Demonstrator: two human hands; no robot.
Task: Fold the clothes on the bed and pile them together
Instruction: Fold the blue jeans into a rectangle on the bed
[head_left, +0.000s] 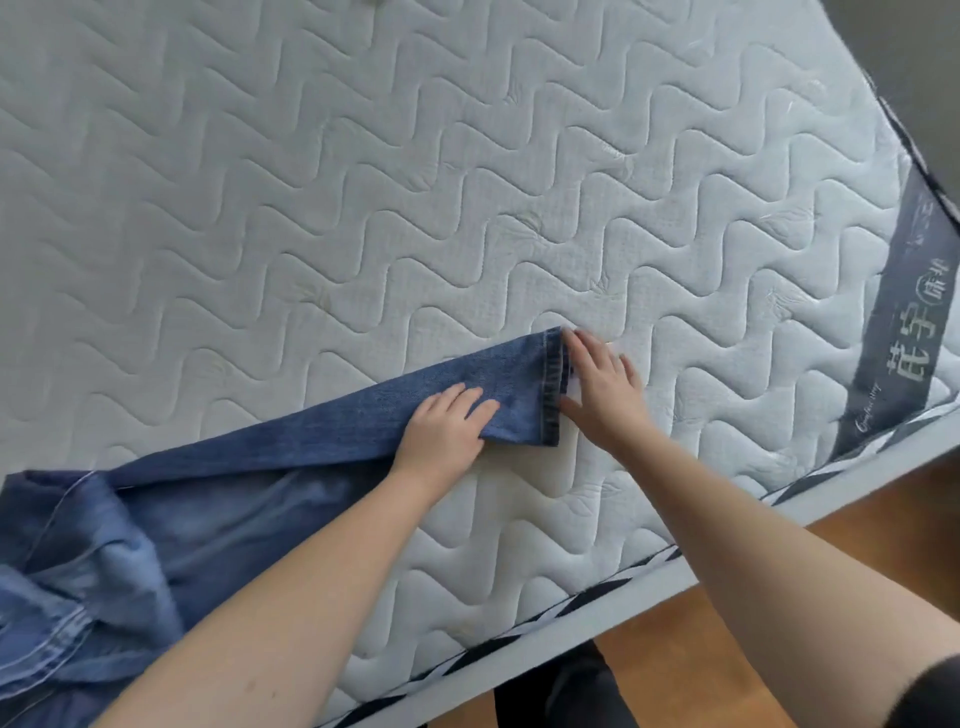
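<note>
the jeans (218, 499) run off the bed's (363, 182) near-left edge, waist end cut from sight. one leg stretches toward the near edge; the left hand (447, 434) pinches its side near the hem, the right hand (602, 387) lies flat, fingers (584, 348) straight, against the hem. wooden floor (852, 525) beyond.
</note>
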